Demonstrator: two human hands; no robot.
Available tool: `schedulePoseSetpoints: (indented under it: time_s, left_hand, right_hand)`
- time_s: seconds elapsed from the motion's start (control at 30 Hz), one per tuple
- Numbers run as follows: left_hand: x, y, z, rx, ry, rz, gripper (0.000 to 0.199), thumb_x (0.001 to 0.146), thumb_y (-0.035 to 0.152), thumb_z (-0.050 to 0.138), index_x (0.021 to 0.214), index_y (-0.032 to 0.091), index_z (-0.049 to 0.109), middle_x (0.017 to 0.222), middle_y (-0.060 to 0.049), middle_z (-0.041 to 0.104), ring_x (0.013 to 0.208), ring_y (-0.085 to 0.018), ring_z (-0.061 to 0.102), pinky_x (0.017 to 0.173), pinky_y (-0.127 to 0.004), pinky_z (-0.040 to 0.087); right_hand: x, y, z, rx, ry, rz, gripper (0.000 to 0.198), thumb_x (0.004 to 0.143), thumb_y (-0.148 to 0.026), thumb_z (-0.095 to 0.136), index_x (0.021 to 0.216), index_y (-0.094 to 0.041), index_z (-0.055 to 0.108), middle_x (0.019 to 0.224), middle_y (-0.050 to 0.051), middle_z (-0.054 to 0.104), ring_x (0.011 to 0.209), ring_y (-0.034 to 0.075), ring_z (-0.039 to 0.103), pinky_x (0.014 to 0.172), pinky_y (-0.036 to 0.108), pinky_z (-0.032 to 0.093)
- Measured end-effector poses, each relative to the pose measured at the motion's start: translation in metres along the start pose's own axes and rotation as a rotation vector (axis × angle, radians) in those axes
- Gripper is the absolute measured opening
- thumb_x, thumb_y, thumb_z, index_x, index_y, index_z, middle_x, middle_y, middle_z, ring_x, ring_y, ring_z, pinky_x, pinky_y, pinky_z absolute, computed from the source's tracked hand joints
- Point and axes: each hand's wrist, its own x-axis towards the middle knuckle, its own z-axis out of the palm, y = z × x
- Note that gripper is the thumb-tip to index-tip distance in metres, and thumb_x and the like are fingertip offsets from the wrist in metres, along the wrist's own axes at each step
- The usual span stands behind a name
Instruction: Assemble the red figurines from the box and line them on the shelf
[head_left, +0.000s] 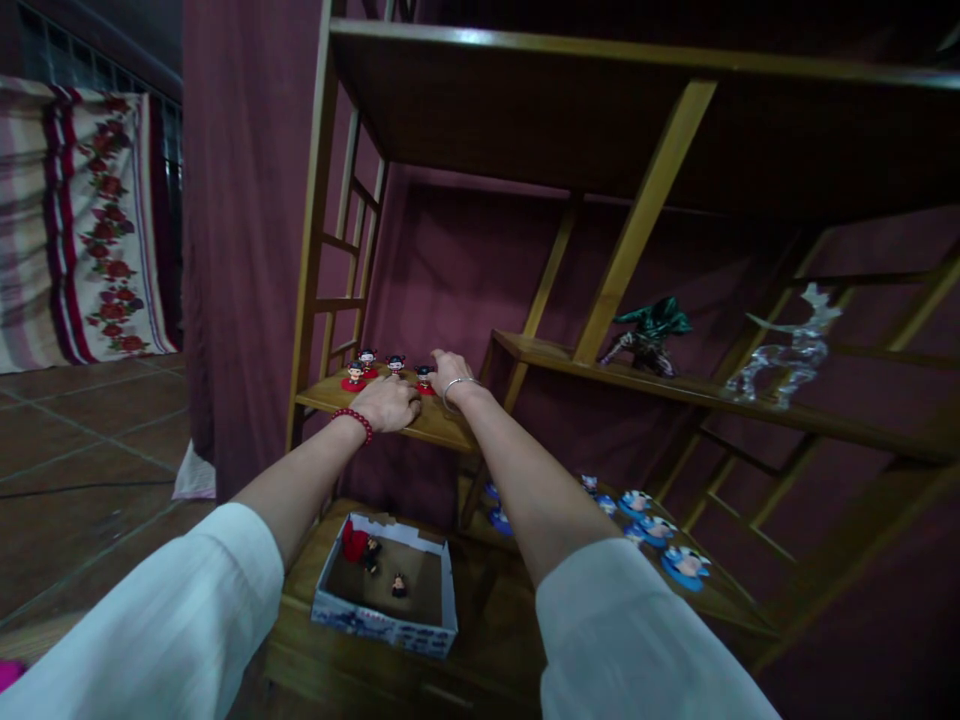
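Grip of right hand (454, 372) at rightmost red-based figurine (424, 379), on small shelf (439, 427) above open box (385, 630); whether closed on it, cannot tell. Grip of left hand (388, 402) also above box: fingers bent, hold unclear. Three similar figurines (355, 376) above box, leftward. Inside box: dark figurine (399, 586), red piece (354, 541). Right of box: blue-based figurines (685, 566); higher right of box, clear deer ornament (796, 355), green statuette (654, 322).
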Motion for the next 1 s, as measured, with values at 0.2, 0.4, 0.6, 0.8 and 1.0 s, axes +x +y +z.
schedulePoseSetpoints:
  time_s: [0.2, 0.4, 0.6, 0.8, 1.0]
  left_hand:
    - [-0.024, 0.011, 0.001, 0.104, 0.242, -0.118, 0.039, 0.086, 0.031, 0.028, 0.080, 0.014, 0.062, 0.082, -0.010, 0.064, 0.080, -0.020, 0.057, 0.074, -0.032, 0.040]
    - [-0.056, 0.025, 0.011, 0.052, 0.382, -0.081, 0.038, 0.088, 0.030, 0.024, 0.086, 0.014, 0.059, 0.087, -0.010, 0.062, 0.085, -0.022, 0.053, 0.078, -0.037, 0.038]
    - [-0.086, 0.038, 0.027, -0.016, 0.468, -0.066, 0.039, 0.084, 0.027, 0.033, 0.116, 0.009, 0.047, 0.120, -0.016, 0.051, 0.117, -0.026, 0.038, 0.098, -0.045, 0.028]
    - [-0.105, 0.058, 0.042, -0.124, 0.419, -0.144, 0.056, 0.079, 0.019, 0.035, 0.133, 0.007, 0.023, 0.143, -0.016, 0.020, 0.133, -0.025, 0.004, 0.106, -0.048, 0.018]
    - [-0.123, 0.073, 0.057, -0.171, 0.390, -0.125, 0.057, 0.083, 0.021, 0.033, 0.134, 0.006, 0.015, 0.145, -0.018, 0.008, 0.133, -0.025, -0.004, 0.106, -0.048, 0.019]
  right_hand:
    - [-0.032, -0.013, -0.004, 0.086, 0.136, -0.107, 0.031, 0.080, -0.018, 0.043, 0.109, -0.017, 0.057, 0.104, 0.010, 0.061, 0.097, 0.018, 0.056, 0.086, 0.027, 0.040]
    - [-0.068, -0.031, 0.010, 0.250, 0.180, -0.203, 0.032, 0.080, -0.012, 0.039, 0.104, -0.015, 0.059, 0.103, 0.008, 0.062, 0.099, 0.016, 0.054, 0.089, 0.024, 0.038]
    - [-0.108, -0.041, 0.018, 0.394, 0.242, -0.233, 0.031, 0.079, -0.009, 0.038, 0.099, -0.016, 0.061, 0.103, 0.007, 0.061, 0.098, 0.015, 0.051, 0.091, 0.025, 0.038]
    - [-0.157, -0.049, 0.024, 0.445, 0.373, -0.277, 0.038, 0.082, -0.011, 0.034, 0.114, -0.014, 0.055, 0.119, 0.009, 0.053, 0.110, 0.017, 0.041, 0.099, 0.030, 0.033]
    - [-0.196, -0.050, 0.053, 0.506, 0.378, -0.211, 0.045, 0.081, -0.010, 0.034, 0.123, -0.016, 0.047, 0.126, 0.007, 0.048, 0.116, 0.017, 0.037, 0.102, 0.032, 0.030]
